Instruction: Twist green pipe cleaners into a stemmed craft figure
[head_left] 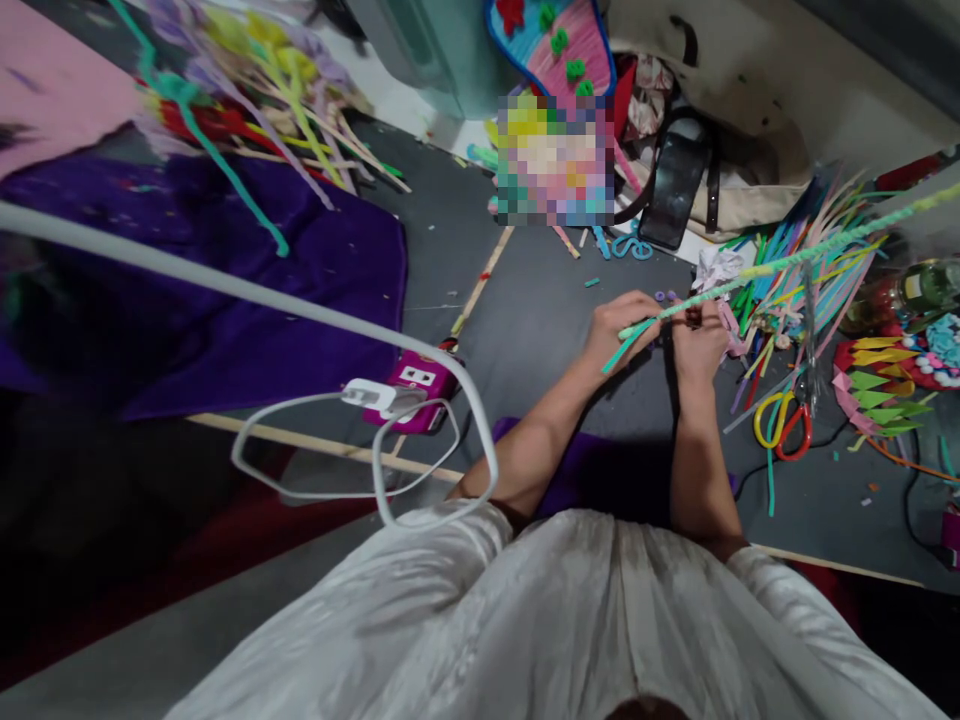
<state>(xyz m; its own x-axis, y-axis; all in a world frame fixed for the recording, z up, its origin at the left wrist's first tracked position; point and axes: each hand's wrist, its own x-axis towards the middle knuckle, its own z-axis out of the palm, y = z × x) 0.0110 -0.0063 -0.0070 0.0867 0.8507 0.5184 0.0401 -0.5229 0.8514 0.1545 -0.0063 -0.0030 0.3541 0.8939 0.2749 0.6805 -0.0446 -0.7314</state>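
My left hand [621, 328] is closed round green pipe-cleaner stems [628, 345], whose ends stick out to its lower left. From there a long fuzzy stem [817, 252], green turning yellow, stretches up to the right edge of the view, passing over my right hand [699, 340]. That hand is beside the left one, fingers curled near some small dark and purple bits; what it grips is too small to name. Just above it lies a crumpled whitish piece [718, 268], and a pink piece [731, 328] sits at its right side.
Scissors [784, 425] with yellow and red handles lie right, below a large bundle of pipe cleaners [825, 250]. A magenta power strip [416, 390] with a white plug and looping cable [300, 495] is left. A purple cloth [315, 270] covers the far left. A black phone-like object [675, 180] lies behind.
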